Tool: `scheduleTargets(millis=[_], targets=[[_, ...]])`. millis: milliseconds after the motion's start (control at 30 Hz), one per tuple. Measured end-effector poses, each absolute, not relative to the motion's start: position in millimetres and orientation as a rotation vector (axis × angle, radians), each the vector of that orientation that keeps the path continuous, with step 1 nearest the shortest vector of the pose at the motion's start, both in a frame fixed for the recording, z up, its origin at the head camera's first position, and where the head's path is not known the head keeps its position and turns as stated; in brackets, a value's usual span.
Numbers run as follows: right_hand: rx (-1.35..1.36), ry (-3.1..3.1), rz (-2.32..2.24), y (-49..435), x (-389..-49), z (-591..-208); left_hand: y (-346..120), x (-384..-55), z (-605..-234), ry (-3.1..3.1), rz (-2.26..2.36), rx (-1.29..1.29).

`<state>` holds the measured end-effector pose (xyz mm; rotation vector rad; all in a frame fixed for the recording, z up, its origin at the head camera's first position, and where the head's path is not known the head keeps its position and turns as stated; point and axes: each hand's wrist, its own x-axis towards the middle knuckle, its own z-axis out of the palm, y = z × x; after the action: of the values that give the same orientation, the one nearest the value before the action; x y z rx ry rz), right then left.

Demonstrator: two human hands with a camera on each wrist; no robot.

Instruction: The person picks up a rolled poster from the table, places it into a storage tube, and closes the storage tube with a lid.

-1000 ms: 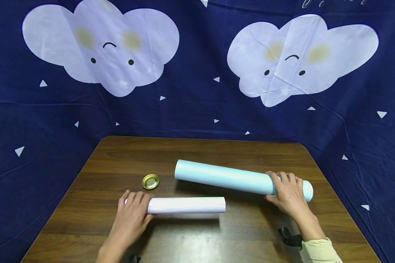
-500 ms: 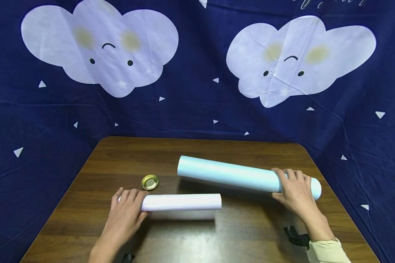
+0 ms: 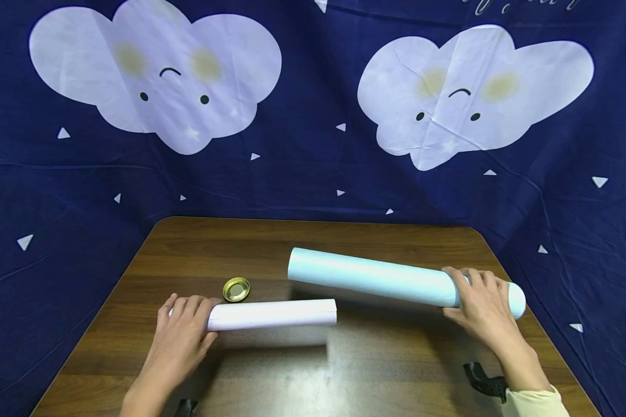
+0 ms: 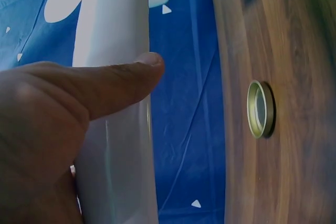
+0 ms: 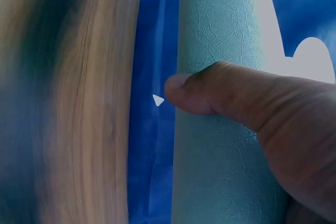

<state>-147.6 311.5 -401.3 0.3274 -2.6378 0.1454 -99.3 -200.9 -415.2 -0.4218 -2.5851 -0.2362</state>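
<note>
My left hand (image 3: 179,333) grips the left end of a white paper roll (image 3: 276,314), its thumb lying across the roll in the left wrist view. The roll hangs above the table, with a shadow below it. Farther right, my right hand (image 3: 482,304) holds a light-blue tube (image 3: 370,278) near its right end. That tube is tilted, left end higher in the head view, and raised off the table. Its wrinkled, leather-like surface (image 5: 220,30) shows up close in the right wrist view. The two long things are apart.
A small round gold lid (image 3: 236,289) lies on the brown wooden table (image 3: 229,237), just beyond the white roll. Behind the table hangs a dark-blue cloth (image 3: 313,162) with clouds and small white triangles. Black straps (image 3: 484,382) show at the wrists.
My left hand has moved left and slightly up with the white roll. The right hand has shifted right with the light-blue tube, so the far ends have drawn apart sideways. The lid stays put.
</note>
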Motion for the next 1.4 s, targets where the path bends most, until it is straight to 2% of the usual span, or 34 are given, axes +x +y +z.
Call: scheduleTargets(millis=[733,1400], targets=[[0.302,-2.616,0.153,342,-127,-401,-231,-95,-407,-2.547,-0.263,-0.34],[0.313,-2.605,0.128,368,-112,-402,-240,-101,-405,-2.534,-0.27,-0.309]])
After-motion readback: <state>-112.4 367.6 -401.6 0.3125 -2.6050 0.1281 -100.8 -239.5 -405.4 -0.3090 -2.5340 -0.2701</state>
